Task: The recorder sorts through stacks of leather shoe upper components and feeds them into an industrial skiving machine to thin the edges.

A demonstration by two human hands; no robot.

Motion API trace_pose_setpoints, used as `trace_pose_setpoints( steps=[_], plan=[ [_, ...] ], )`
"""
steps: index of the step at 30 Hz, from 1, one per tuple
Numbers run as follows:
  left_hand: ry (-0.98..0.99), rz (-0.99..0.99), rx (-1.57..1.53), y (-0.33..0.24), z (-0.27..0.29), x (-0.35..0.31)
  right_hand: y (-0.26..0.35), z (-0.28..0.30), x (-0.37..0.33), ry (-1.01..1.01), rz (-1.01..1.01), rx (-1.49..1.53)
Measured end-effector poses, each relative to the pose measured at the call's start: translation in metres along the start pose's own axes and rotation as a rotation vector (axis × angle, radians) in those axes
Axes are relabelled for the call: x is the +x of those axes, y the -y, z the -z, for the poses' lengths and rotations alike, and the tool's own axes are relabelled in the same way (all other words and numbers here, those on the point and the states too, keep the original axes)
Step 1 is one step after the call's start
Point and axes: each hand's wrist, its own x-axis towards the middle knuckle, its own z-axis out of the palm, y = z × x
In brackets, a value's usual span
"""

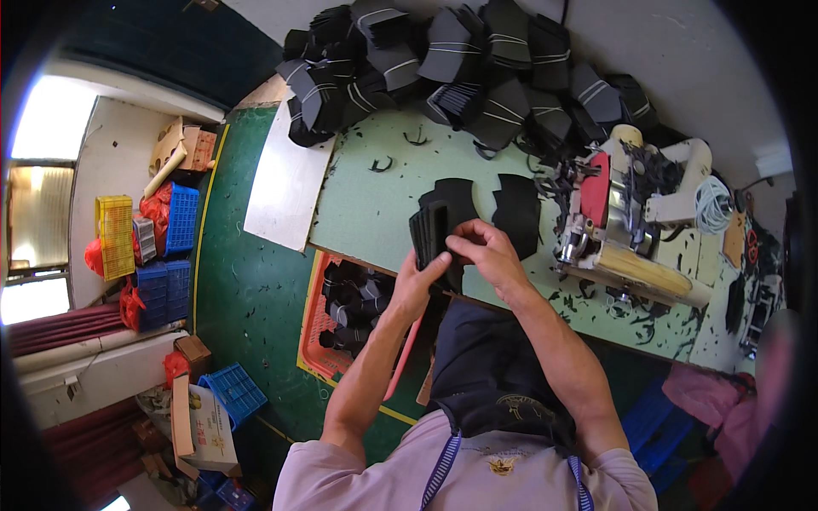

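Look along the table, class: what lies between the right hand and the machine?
In the head view, flat black material lies on the table between the right hand and the machine, with dark scraps beside the machine.

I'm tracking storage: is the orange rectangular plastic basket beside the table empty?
Not empty: the orange rectangular plastic basket holds dark pieces, visible through its open top.

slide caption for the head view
A left hand grips a stack of flat black pieces, the right hand at its edge, over a pale green table with a cream-and-red machine.
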Motion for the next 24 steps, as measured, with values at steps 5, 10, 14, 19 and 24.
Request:
trace_pose_setpoints(
  steps=[5, 10, 14, 19, 24],
  plan=[
    [-0.099, 0.061, -0.223, 0.003, -0.002, 0.02, -0.025, 0.039, 0.009, -0.371, 0.158, -0.377],
    [0.086, 0.002, -0.318, -0.016, -0.016, 0.022, 0.002, 0.063, 0.007, -0.887, 0.775, -1.095],
    [0.064, 0.043, -0.317, -0.014, -0.022, 0.026, -0.024, 0.029, 0.011, -0.147, 0.049, -0.145],
    [-0.112, -0.095, -0.145, -0.019, -0.002, 0.011, -0.022, 0.017, 0.023, -0.133, -0.068, -0.144],
    [-0.087, -0.122, 0.455, -0.006, 0.007, 0.006, -0.005, -0.005, 0.014, -0.043, 0.169, -0.321]
  ],
)
